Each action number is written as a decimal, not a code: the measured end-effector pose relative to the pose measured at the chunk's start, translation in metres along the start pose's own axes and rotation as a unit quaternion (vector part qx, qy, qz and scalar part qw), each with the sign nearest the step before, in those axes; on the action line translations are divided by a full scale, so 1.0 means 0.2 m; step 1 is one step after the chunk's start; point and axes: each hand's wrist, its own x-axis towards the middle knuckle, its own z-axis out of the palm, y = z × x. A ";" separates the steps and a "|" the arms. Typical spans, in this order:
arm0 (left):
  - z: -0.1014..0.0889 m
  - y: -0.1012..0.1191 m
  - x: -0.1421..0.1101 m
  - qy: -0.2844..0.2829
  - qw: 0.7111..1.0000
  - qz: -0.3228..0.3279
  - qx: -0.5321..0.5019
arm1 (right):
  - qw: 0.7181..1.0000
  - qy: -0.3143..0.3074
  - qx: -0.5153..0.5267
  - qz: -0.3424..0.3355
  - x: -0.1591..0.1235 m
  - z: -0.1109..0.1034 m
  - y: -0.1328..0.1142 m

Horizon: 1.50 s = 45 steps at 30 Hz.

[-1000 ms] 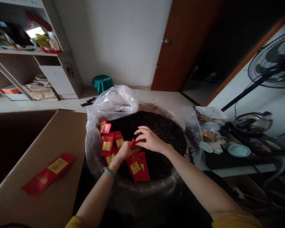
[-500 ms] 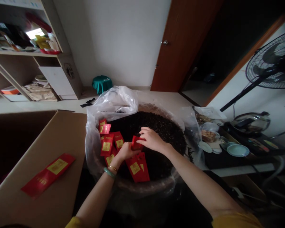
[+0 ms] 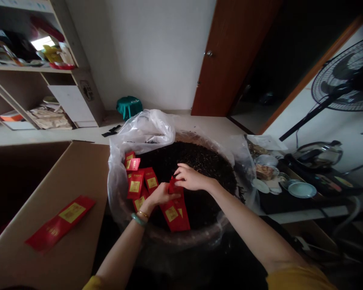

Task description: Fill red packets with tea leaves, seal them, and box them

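My left hand (image 3: 159,196) and right hand (image 3: 190,178) both pinch one small red packet (image 3: 173,187) above the dark loose tea (image 3: 199,165), just past red packets (image 3: 174,212) lying at the basin's near rim. Plastic liner (image 3: 145,131) rings the far edge; tea beyond my grip lies open.

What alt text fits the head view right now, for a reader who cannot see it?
Two bare hands, left hand and right hand, hold a small red foil packet over a large plastic-lined basket of dark loose tea leaves. More red packets with gold labels stand along the basket's left side, and a flat red strip lies on a cardboard flap.
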 end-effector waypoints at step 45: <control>-0.07 0.03 0.01 0.385 0.892 0.014 -0.236 | 0.962 0.197 0.165 0.092 0.11 0.18 0.01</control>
